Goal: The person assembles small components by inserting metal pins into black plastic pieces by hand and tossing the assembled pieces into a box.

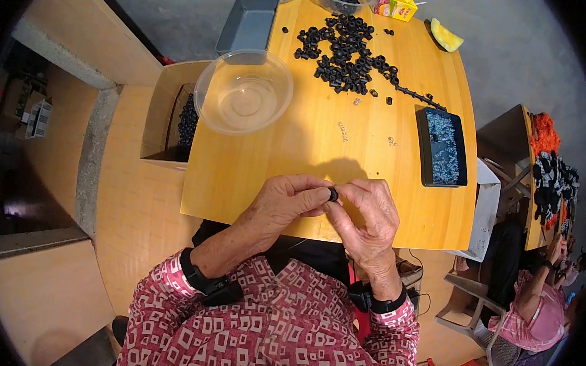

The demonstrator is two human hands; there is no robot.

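Close to the table's near edge, my left hand (284,202) pinches a small black round part (334,194) between thumb and forefinger. It looks like one of the black rings in the pile. My right hand (369,218) is closed at the part's other side, its thumb and fingertips against it. Any smaller piece between the fingertips is hidden. Beyond my hands lies a pile of small black rings (345,48). To the right, a black tray (424,151) holds many tiny silvery pieces. A few small metal pieces (343,132) lie on the wooden table (266,175).
A clear plastic bowl (207,104) stands at the left, with a grey bin (241,29) behind it. Clear tubs (357,9) of black parts, a yellow box (394,5) and a melon slice (444,36) sit at the far side. Another person (533,312) works at right.
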